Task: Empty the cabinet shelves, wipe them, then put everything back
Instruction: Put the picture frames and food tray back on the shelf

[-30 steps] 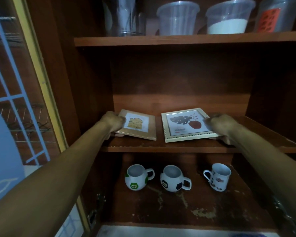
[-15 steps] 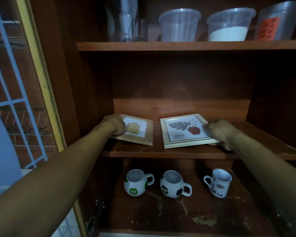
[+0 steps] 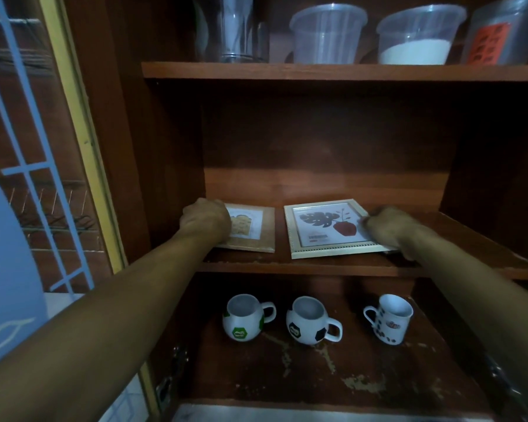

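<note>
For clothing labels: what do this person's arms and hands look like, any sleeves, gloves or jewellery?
The left forearm and right forearm are bare, with no sleeve in view. The left hand and right hand are ungloved; no watch, bracelet or ring shows, though the light is dim.

Worn wooden shelf [image 3: 317,264], glossy ceramic mugs [image 3: 313,321], clear plastic tubs [image 3: 328,35].

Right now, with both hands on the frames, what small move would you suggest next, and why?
Probably lift both frames out together: the left hand grips the wooden picture frame and the right hand the white leaf-print frame, both flat on the middle shelf, while mugs stand on the shelf below.
</note>
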Tool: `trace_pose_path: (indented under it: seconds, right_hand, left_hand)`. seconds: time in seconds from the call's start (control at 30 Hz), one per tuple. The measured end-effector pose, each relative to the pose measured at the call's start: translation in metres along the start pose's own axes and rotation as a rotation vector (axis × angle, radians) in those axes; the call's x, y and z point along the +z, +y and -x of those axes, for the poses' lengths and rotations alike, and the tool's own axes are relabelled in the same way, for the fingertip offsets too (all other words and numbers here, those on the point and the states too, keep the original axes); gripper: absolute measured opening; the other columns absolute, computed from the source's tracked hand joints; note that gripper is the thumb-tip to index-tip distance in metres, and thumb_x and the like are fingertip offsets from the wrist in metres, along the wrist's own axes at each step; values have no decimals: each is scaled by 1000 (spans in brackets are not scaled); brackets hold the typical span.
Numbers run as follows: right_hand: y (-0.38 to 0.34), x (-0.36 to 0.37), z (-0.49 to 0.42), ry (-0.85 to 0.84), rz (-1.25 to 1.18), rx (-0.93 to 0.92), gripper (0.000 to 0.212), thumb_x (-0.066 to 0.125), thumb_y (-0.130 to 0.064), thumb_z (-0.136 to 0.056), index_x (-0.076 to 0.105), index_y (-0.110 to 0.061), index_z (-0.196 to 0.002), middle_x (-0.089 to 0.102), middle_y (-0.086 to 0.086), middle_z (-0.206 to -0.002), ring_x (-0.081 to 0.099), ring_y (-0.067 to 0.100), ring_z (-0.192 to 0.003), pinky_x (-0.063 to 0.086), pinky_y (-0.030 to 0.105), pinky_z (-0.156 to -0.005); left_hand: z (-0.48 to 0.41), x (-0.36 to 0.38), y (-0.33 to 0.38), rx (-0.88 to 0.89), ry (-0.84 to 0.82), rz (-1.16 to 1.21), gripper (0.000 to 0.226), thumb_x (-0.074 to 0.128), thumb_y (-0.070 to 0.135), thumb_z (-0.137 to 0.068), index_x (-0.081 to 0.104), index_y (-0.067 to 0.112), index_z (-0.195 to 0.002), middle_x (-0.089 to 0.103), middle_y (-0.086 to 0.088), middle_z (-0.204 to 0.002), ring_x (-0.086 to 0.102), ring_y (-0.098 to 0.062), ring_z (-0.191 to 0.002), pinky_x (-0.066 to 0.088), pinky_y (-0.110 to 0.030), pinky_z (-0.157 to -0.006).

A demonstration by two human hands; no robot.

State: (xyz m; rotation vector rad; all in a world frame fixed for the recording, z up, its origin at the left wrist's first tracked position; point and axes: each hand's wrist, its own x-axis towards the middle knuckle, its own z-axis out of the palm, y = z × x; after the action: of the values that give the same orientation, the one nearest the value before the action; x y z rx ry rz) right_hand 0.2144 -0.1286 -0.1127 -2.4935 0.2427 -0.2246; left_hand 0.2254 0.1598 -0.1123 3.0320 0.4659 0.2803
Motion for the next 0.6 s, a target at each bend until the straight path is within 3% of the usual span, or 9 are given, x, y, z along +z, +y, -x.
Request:
trace_pose_path:
  seconds: [0.2,0.47,0.6]
  right_hand:
    - [-4,2,-1,4,89,24,34,54,-26,-94,64,-1,-114,66,17,-108,62,31,-94,42,31,-69]
    - [-10,0,4,1,248,47,54,59,-45,-89,60,-2,-122,61,17,-122,58,32,-106,48,35,-85]
    - [-12,1,7,-11,306,51,52,59,-40,-91,58,-2,-126,57,17,-130,56,32,-113,45,33,-86]
  left_hand:
    - [-1,4,-2,21,24,-52,39,49,25,-98,50,8,-132,49,-17,-134,51,-35,-120,49,-41,-90]
    - [-1,6,2,5,23,-108,35,48,25,-98,54,11,-129,54,-14,-129,53,-32,-116,48,-37,-79]
    - [0,7,2,8,19,-133,34,48,22,-97,54,9,-128,55,-15,-128,54,-32,-115,49,-38,-80]
